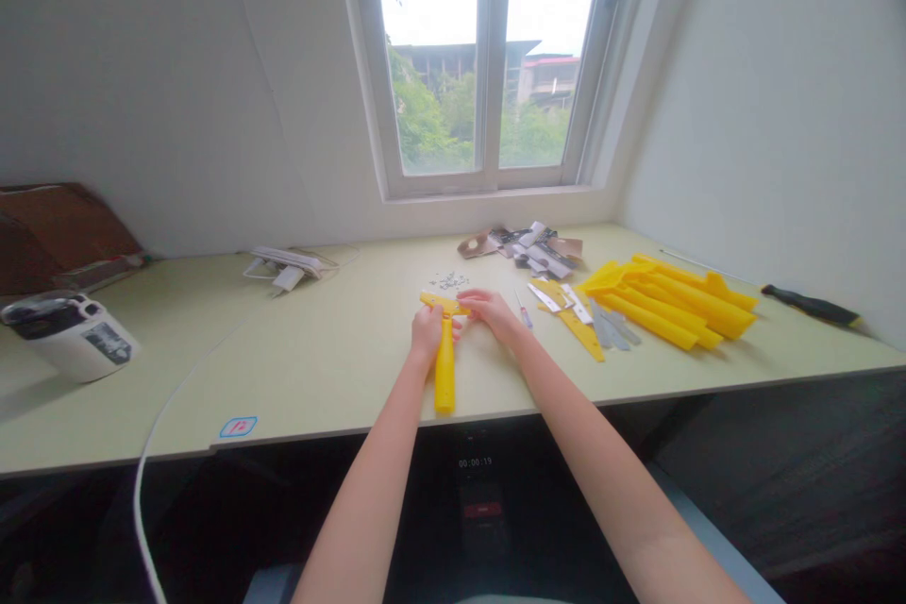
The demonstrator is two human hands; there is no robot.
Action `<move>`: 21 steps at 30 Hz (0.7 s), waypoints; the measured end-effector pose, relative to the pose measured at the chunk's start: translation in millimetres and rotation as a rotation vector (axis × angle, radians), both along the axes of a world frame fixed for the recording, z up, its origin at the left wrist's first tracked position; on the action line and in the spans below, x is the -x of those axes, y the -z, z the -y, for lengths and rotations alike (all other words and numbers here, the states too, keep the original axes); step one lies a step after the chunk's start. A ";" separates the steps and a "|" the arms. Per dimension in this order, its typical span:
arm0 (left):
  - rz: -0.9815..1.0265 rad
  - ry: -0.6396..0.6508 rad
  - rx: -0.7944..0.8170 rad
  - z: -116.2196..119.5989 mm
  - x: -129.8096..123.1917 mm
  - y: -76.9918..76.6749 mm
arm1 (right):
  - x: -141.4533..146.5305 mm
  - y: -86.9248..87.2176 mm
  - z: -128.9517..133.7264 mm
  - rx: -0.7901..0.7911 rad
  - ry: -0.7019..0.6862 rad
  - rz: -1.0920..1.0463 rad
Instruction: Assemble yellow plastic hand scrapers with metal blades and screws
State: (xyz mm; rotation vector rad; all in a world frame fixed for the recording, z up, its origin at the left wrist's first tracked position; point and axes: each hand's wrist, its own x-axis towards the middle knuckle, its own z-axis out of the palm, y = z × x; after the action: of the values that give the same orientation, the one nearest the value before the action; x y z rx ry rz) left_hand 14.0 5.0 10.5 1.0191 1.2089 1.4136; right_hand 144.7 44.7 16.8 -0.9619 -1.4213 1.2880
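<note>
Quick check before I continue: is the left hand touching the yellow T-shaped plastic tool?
Touching. The head view shows the left hand against the upper handle of the yellow T-shaped plastic tool, no gap between them.

Open room is left on the bench [340, 349] between the white cable [138, 498] and the left hand [426, 332], continued to the back edge between the power strip [290, 260] and the small screws [450, 281]. Passage right of the right hand [490, 311] is blocked by the small screwdriver [525, 313], metal blades [612, 328] and yellow handles [676, 300], though a bare strip is left along the front edge toward the right corner.
</note>
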 end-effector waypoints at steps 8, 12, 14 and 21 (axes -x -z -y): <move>-0.020 0.035 -0.007 1.8 0.1 -1.3 | 0.6 -1.6 0.9 0.042 -0.029 0.010; -0.003 0.046 0.006 0.7 0.7 -1.1 | 1.2 0.2 0.3 0.056 -0.048 -0.030; 0.005 0.053 0.007 0.1 0.9 -0.6 | 1.4 1.4 0.0 0.064 -0.058 -0.052; -0.018 0.038 0.021 0.7 0.5 -0.8 | 2.1 2.1 0.8 0.071 -0.059 -0.058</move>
State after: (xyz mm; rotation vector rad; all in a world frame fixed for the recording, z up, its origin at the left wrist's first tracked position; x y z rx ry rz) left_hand 13.5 4.3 11.3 1.0370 1.2094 1.3620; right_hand 142.6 43.9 14.7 -0.9288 -1.3760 1.4069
